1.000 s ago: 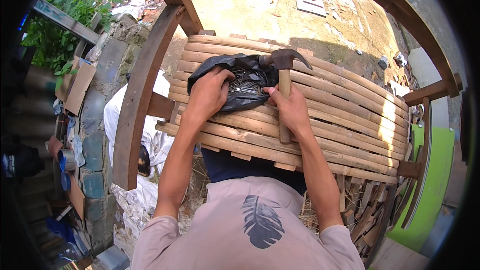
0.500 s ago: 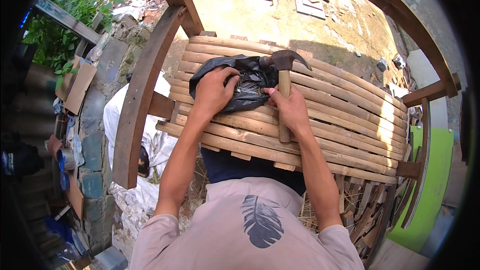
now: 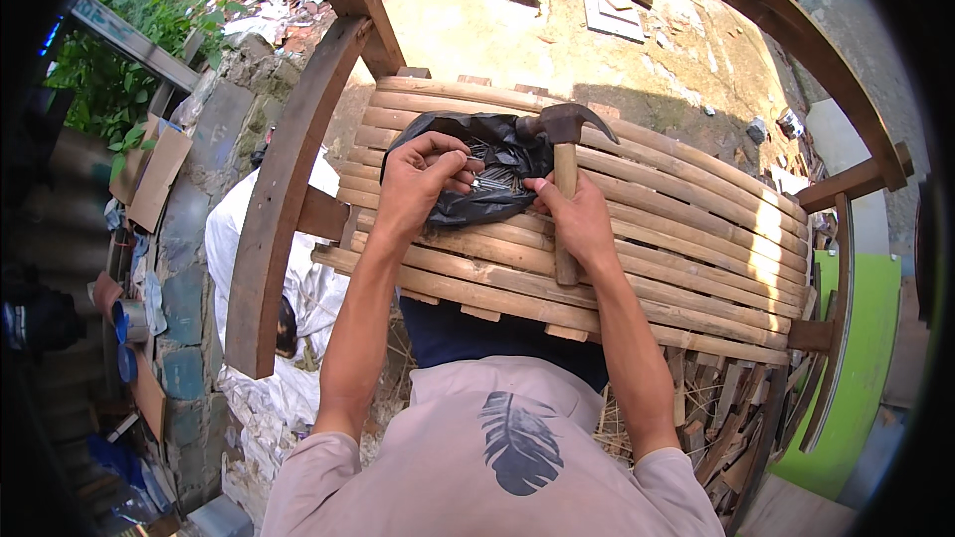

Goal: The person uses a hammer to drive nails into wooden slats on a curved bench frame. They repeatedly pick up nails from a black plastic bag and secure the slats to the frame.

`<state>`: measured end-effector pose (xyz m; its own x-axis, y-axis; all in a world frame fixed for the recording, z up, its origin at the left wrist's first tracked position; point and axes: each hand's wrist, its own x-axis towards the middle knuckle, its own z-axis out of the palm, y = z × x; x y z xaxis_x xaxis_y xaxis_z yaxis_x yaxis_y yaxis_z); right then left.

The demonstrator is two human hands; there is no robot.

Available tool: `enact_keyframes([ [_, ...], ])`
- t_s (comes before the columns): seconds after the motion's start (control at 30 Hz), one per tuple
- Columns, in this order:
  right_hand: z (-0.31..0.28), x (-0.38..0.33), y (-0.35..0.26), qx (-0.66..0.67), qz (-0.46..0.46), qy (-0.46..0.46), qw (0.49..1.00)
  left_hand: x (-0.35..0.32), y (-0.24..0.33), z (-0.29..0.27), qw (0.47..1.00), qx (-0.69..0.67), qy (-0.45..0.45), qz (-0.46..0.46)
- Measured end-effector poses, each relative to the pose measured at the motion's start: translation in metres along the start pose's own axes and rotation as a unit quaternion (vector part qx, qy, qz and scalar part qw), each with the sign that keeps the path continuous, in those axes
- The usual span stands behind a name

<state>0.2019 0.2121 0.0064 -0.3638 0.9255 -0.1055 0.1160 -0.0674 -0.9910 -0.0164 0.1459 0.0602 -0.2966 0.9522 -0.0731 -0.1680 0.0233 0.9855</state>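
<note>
A black plastic bag lies gaping on the bamboo slats, with many loose nails inside. Over the left part of its mouth is my left hand, thumb and fingers curled together in a pinch. Whatever sits between those fingertips is too small to make out. My right hand grips a claw hammer by its wooden handle, head up and pointing away from me. The thumb of that hand touches the bag's right edge.
Dark wooden posts and a curved rail frame the slatted bamboo surface. A block wall and white sheeting are to the left. Scrap wood and a green panel stand at the right.
My left hand has lifted slightly out of the nails, and its fingers have drawn together. My right hand keeps the hammer in nearly the same place.
</note>
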Motion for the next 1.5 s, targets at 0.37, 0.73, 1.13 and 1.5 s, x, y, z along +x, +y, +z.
enact_keyframes([
  [0.37,0.001,0.000,0.001,-0.003,-0.002,0.008,1.000,-0.009,0.013,0.005,0.989,-0.117,-0.010,-0.093],
  [0.73,0.000,-0.001,-0.005,-0.011,0.014,0.014,1.000,-0.007,0.011,0.011,0.986,-0.113,-0.048,-0.112],
  [1.13,-0.055,-0.019,-0.036,-0.125,0.008,0.106,0.986,0.020,0.018,0.062,0.995,0.054,-0.082,-0.009],
  [1.5,-0.147,0.066,0.004,-0.095,0.001,0.124,0.988,0.094,0.010,0.122,0.959,0.222,-0.171,0.030],
])
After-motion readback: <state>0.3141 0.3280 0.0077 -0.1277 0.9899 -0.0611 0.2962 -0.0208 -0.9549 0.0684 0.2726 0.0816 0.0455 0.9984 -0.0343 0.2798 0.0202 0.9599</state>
